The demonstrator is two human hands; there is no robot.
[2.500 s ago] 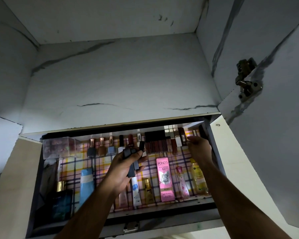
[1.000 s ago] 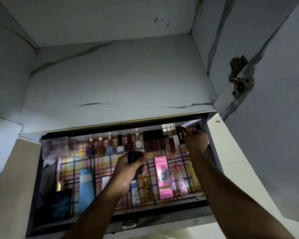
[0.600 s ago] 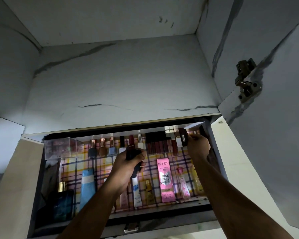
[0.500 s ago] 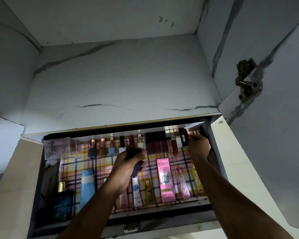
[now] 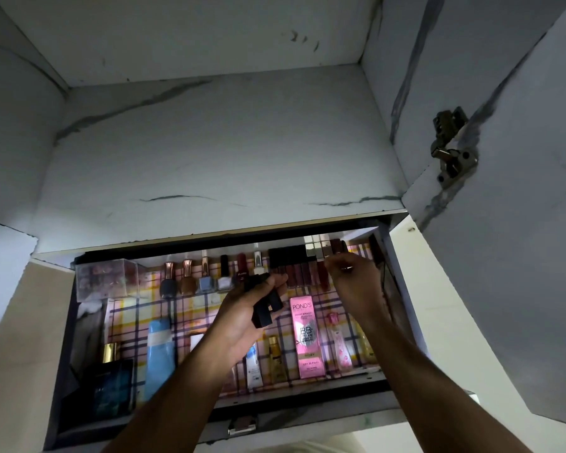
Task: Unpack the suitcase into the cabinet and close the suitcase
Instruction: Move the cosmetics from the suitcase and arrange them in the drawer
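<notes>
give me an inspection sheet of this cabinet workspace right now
surface: checked liner covers the shelf floor.
job's things: back row of nail polish bottles and dark lip gloss tubes; front row has a pink Pond's BB cream box and a blue tube.
clutter: clear plastic box at back left; dark perfume bottle at front left.
grippers: left hand holds several black lipstick tubes; right hand is at the right end of the gloss row, its grasp unclear.
cables: nothing seen.
surroundings: marbled cabinet door open on a metal hinge.

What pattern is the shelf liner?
The liner is plaid: yellow, pink and white with dark lines. Head view, the only one.
</notes>
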